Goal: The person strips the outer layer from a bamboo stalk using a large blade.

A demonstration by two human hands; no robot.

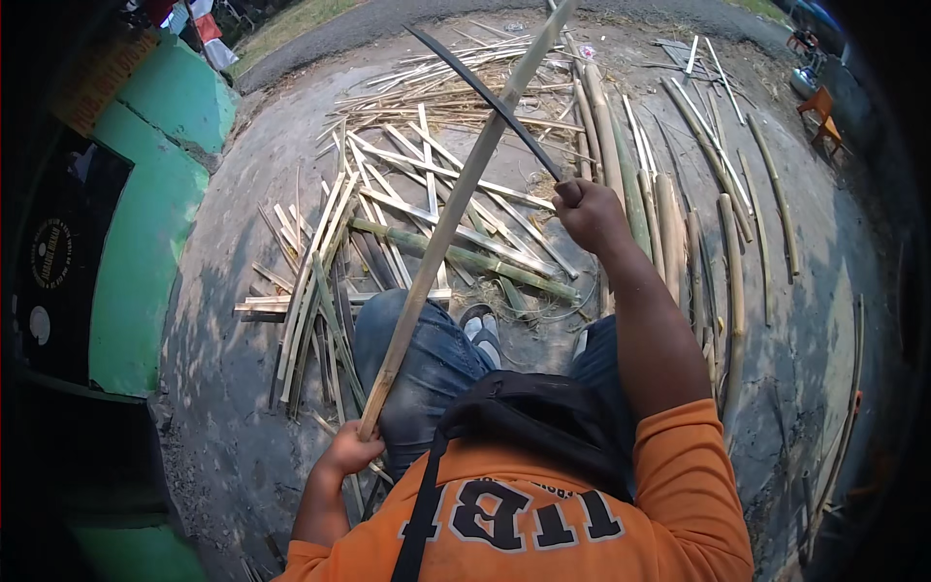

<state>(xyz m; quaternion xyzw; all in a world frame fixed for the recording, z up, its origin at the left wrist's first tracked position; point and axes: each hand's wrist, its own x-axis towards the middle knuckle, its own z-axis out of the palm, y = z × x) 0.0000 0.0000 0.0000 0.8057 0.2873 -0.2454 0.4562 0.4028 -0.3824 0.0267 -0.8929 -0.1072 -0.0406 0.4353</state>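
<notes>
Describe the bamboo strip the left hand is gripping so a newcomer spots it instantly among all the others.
Start at the orange-shirted person at the bottom of the view. The left hand grips the lower end of a long pale bamboo strip that rises diagonally to the top edge. Unlike the split bamboo pile lying flat on the ground, it is lifted, and the dark curved blade in the right hand crosses it.

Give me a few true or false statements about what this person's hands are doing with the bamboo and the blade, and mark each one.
1. The left hand grips the lower end of a long bamboo strip. True.
2. The right hand is empty. False: it holds a long dark curved blade by its handle.
3. The blade crosses the bamboo strip above the person's knees. True.
4. The ground ahead is covered with metal pipes. False: split bamboo strips and poles lie scattered on the ground.
5. The person wears a blue top. False: the sleeve is orange; the trousers are blue denim.
</notes>
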